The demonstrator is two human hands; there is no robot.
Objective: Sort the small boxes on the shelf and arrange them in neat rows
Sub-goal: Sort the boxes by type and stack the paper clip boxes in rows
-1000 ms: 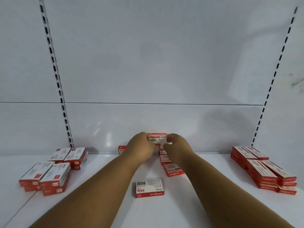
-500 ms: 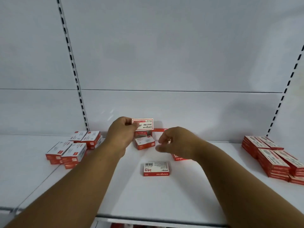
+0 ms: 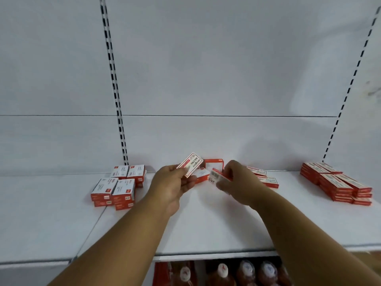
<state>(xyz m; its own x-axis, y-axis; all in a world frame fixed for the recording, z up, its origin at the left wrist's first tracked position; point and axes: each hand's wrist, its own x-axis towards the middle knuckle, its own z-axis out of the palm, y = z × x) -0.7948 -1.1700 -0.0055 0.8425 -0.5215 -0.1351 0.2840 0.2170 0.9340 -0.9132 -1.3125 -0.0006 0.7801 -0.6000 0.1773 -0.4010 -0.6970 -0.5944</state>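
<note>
Broadly, white shelf [image 3: 206, 228] carries a stacked block of red-and-white boxes at right [image 3: 338, 183], a smaller stacked group at left [image 3: 115, 187], and loose boxes at centre back [image 3: 261, 176]. Left hand [image 3: 173, 184] pinches one box [image 3: 190, 165] by its lower edge, raised and tilted; right hand [image 3: 237, 180] curls round a second box [image 3: 216, 177] just above the shelf. Judged light, stiff cardboard, slightly slick: best gripped across the narrow sides.

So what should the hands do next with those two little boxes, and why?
Probably set one down first. The left hand holds a box up off the shelf, and the right hand grips another box. Neat stacks sit to the left, so I would carry the left one there.
</note>
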